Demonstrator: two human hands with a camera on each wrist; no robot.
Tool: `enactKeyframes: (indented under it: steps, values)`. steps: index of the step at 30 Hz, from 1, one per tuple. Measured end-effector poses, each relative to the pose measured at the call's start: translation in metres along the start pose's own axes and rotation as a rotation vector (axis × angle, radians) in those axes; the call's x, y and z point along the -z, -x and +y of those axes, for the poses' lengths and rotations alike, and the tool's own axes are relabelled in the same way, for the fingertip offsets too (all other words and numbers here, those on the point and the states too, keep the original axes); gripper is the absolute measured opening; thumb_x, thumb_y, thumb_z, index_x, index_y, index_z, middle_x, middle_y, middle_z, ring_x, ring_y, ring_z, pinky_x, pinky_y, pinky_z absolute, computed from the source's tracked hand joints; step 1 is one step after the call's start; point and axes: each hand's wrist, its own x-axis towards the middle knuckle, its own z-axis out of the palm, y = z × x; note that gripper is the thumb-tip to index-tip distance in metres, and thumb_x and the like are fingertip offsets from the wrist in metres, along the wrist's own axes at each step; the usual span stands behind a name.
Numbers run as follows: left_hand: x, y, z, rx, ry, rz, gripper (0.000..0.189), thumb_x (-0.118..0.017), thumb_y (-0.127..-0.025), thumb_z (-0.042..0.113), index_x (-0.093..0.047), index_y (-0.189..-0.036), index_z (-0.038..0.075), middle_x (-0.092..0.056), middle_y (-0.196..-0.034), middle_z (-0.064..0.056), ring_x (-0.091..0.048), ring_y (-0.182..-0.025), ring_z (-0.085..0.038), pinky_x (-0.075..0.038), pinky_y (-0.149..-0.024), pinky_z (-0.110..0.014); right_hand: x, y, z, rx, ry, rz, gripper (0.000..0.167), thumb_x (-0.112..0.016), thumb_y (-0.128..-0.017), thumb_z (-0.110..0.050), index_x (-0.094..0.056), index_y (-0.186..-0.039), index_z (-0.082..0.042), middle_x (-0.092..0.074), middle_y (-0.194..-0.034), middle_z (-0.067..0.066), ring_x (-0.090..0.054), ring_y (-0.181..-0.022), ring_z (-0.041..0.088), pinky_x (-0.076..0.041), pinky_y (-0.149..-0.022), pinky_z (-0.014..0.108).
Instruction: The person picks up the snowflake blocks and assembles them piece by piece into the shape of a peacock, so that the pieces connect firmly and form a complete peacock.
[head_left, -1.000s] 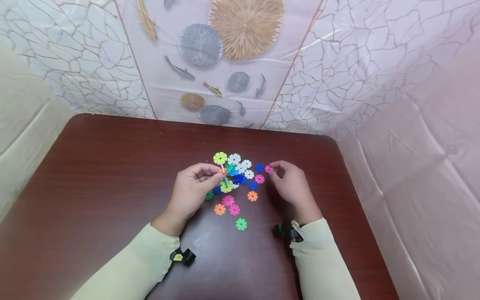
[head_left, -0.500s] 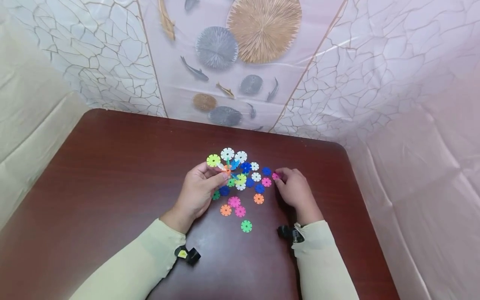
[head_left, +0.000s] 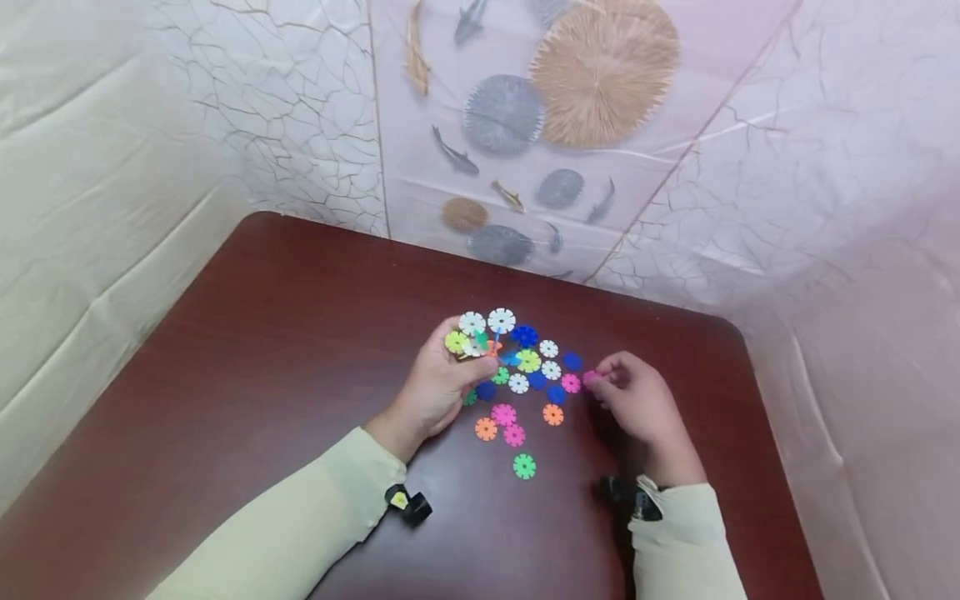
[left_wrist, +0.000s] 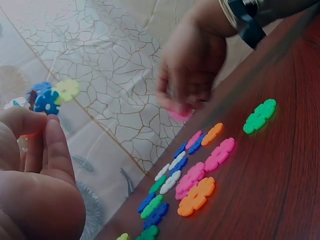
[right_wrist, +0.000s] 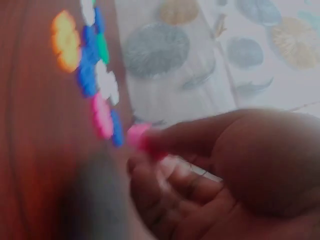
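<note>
My left hand [head_left: 435, 383] holds a joined cluster of notched plastic snowflake discs above the table, its thumb near the orange disc [head_left: 492, 348]. White discs [head_left: 502, 320], a yellow disc [head_left: 456, 342] and a dark blue disc [head_left: 525, 336] spread out from that cluster; the fingers hide part of it. My right hand [head_left: 641, 400] pinches a single pink disc [right_wrist: 138, 135] between thumb and fingertips, to the right of the loose discs. The cluster's blue disc [left_wrist: 47, 102] shows beyond the left fingertips in the left wrist view.
Loose discs lie flat on the dark red-brown table [head_left: 300, 333]: orange [head_left: 552, 415], pink [head_left: 504, 414], white [head_left: 551, 369], blue [head_left: 556, 394] and a green disc [head_left: 524, 467] nearest the body. A patterned wall covering [head_left: 420, 192] stands behind the table.
The left hand has turned the cluster, so different discs now face up and right. The right hand keeps its pink disc beside the loose ones. The head view has swung left.
</note>
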Motion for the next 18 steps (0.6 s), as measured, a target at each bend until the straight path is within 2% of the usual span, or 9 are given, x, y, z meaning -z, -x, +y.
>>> enactKeyframes:
  steps: [2, 4, 7, 9, 13, 18]
  values:
    - [-0.004, -0.002, -0.001, 0.003, -0.020, -0.022, 0.065, -0.075, -0.103, -0.008, -0.050, -0.159, 0.011, -0.070, -0.138, -0.010, -0.076, -0.116, -0.019, -0.067, -0.100, -0.032, 0.007, 0.008, -0.012, 0.037, -0.141, 0.009, 0.024, -0.079, -0.108, -0.025, -0.067, -0.118, -0.007, -0.082, -0.109, 0.015, -0.080, -0.088, 0.029, -0.066, -0.078, 0.033]
    - [-0.005, -0.001, -0.001, -0.001, -0.039, -0.010, 0.059, -0.075, -0.103, -0.008, -0.055, -0.157, 0.007, -0.071, -0.138, -0.012, -0.076, -0.118, -0.019, -0.067, -0.099, -0.032, 0.005, 0.014, -0.026, 0.091, -0.318, 0.010, 0.025, -0.080, -0.107, -0.020, -0.066, -0.118, -0.003, -0.082, -0.113, 0.017, -0.084, -0.092, 0.031, -0.069, -0.082, 0.032]
    - [-0.006, 0.001, -0.003, -0.016, -0.061, 0.015, 0.055, -0.074, -0.103, -0.009, -0.059, -0.154, 0.004, -0.072, -0.137, -0.014, -0.076, -0.118, -0.020, -0.068, -0.097, -0.031, -0.003, 0.022, -0.046, 0.171, -0.592, -0.017, 0.022, -0.079, -0.106, -0.008, -0.063, -0.117, 0.002, -0.081, -0.110, 0.015, -0.085, -0.092, 0.029, -0.071, -0.081, 0.033]
    - [-0.007, 0.002, -0.003, -0.026, -0.073, 0.027, 0.054, -0.075, -0.103, -0.008, -0.059, -0.153, 0.004, -0.073, -0.138, -0.015, -0.077, -0.118, -0.021, -0.068, -0.098, -0.033, -0.008, 0.026, -0.058, 0.200, -0.732, -0.036, 0.018, -0.077, -0.105, -0.001, -0.064, -0.118, 0.001, -0.080, -0.105, 0.011, -0.085, -0.088, 0.023, -0.071, -0.077, 0.032]
    - [-0.012, 0.004, -0.003, -0.041, -0.122, 0.064, 0.052, -0.080, -0.101, -0.004, -0.062, -0.149, 0.005, -0.074, -0.136, -0.016, -0.079, -0.116, -0.022, -0.068, -0.100, -0.035, -0.014, 0.032, -0.070, 0.171, -0.877, -0.044, 0.021, -0.075, -0.105, 0.001, -0.071, -0.125, -0.003, -0.080, -0.098, 0.005, -0.083, -0.083, 0.016, -0.069, -0.070, 0.028]
    - [-0.020, 0.004, -0.006, -0.072, -0.254, 0.093, 0.049, -0.086, -0.098, 0.003, -0.065, -0.142, 0.007, -0.076, -0.128, -0.014, -0.080, -0.110, -0.020, -0.068, -0.098, -0.033, -0.011, 0.036, -0.070, 0.105, -0.904, 0.018, 0.021, -0.077, -0.106, -0.004, -0.073, -0.125, 0.004, -0.081, -0.095, 0.006, -0.081, -0.079, 0.015, -0.068, -0.071, 0.027]
